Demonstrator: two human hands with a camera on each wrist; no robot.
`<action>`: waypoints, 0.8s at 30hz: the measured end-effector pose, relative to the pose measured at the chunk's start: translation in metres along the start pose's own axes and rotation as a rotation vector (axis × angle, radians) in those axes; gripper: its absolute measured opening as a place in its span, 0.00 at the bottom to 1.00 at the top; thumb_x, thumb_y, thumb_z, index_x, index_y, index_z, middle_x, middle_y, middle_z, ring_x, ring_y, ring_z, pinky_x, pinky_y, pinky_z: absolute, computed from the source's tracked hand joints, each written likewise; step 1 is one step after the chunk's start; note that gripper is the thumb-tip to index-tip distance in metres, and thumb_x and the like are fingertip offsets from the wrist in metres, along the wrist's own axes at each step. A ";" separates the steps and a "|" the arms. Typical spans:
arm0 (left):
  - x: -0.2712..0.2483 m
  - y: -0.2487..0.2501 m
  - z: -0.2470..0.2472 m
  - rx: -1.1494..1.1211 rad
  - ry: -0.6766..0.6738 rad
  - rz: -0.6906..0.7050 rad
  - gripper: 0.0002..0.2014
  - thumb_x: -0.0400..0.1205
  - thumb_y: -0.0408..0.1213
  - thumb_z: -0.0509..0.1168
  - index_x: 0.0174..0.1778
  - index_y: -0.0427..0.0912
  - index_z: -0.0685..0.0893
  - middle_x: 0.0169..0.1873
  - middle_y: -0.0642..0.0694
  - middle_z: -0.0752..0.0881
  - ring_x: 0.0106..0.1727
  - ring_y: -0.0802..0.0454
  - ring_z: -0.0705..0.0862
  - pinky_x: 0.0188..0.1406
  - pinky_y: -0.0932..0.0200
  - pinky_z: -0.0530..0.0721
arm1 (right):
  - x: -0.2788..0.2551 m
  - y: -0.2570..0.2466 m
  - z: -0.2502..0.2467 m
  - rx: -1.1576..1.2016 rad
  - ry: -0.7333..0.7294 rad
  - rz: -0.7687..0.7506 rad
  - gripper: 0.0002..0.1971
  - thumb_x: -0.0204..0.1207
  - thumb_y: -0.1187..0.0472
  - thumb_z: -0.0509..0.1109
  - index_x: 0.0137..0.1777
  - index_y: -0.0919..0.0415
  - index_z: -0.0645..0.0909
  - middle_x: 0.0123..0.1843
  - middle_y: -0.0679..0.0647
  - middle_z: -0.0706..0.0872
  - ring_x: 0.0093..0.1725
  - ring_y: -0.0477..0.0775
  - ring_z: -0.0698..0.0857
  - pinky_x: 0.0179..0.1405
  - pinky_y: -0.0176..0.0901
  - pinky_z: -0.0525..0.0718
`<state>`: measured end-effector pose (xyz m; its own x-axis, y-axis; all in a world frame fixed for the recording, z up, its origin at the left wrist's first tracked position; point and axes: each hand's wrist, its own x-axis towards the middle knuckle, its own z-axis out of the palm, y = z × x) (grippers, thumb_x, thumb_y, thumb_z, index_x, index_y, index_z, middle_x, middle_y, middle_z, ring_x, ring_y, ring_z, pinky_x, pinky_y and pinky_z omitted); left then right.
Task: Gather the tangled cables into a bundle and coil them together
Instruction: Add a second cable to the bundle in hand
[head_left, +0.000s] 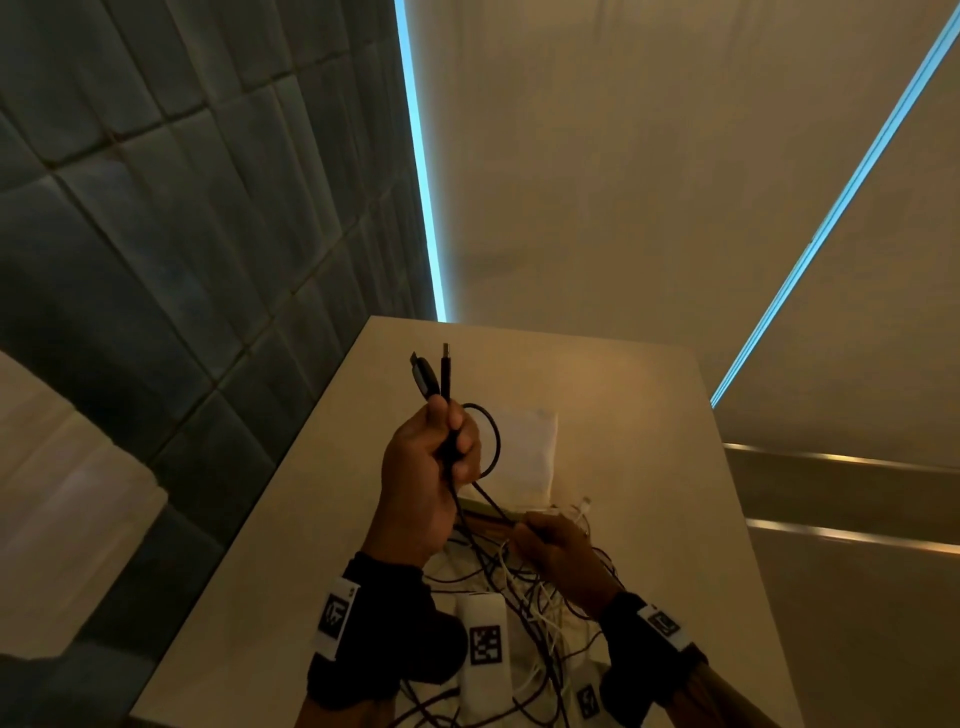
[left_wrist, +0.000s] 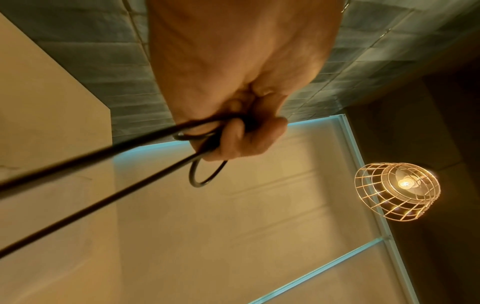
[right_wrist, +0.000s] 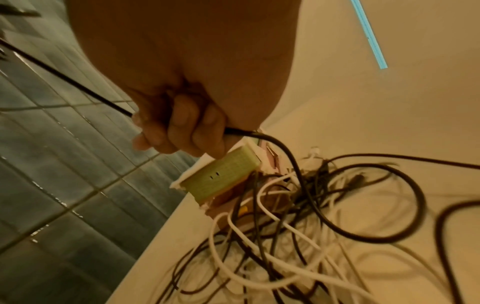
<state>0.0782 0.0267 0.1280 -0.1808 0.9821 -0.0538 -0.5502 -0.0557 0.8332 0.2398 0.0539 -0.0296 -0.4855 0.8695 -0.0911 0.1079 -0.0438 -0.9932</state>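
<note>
My left hand (head_left: 451, 441) is raised above the table and grips black cables (head_left: 491, 439); two plug ends (head_left: 434, 371) stick up out of the fist and a small loop hangs at its right. In the left wrist view the left hand (left_wrist: 233, 139) holds the loop (left_wrist: 205, 176), and two strands run off to the lower left. My right hand (head_left: 540, 535) is lower, fingers curled round one black cable that runs up to the left hand. In the right wrist view the right hand (right_wrist: 179, 133) grips that black cable (right_wrist: 285, 152). A tangle of black and white cables (right_wrist: 285, 236) lies on the table.
The beige table (head_left: 649, 441) stands against a grey tiled wall (head_left: 156, 234). A white sheet (head_left: 524, 447) lies behind the hands. A yellowish box (right_wrist: 223, 174) sits at the tangle's far edge. White tagged blocks (head_left: 485, 644) lie among the cables. A wire-cage lamp (left_wrist: 397, 191) hangs overhead.
</note>
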 end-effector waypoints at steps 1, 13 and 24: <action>0.000 0.001 0.000 0.004 -0.004 -0.002 0.17 0.88 0.41 0.50 0.34 0.41 0.71 0.24 0.49 0.72 0.19 0.57 0.63 0.19 0.64 0.61 | -0.001 0.004 0.001 0.014 -0.002 0.014 0.23 0.85 0.65 0.62 0.27 0.48 0.76 0.24 0.43 0.70 0.25 0.44 0.66 0.28 0.39 0.65; 0.003 0.005 -0.006 0.026 0.089 -0.050 0.18 0.90 0.40 0.48 0.35 0.41 0.71 0.21 0.53 0.69 0.17 0.61 0.60 0.15 0.67 0.59 | 0.009 -0.001 -0.010 -0.130 0.273 0.090 0.17 0.80 0.60 0.68 0.28 0.53 0.79 0.23 0.46 0.74 0.24 0.44 0.72 0.28 0.43 0.70; 0.005 -0.003 -0.001 0.167 0.219 -0.154 0.18 0.90 0.43 0.50 0.36 0.42 0.73 0.39 0.37 0.87 0.27 0.52 0.75 0.26 0.59 0.69 | -0.010 -0.143 0.009 0.198 0.034 -0.317 0.07 0.77 0.74 0.69 0.37 0.72 0.80 0.26 0.47 0.78 0.24 0.42 0.72 0.26 0.31 0.71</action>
<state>0.0777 0.0312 0.1245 -0.2868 0.9136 -0.2881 -0.4468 0.1385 0.8838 0.2210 0.0467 0.1122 -0.4381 0.8710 0.2224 -0.2147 0.1388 -0.9668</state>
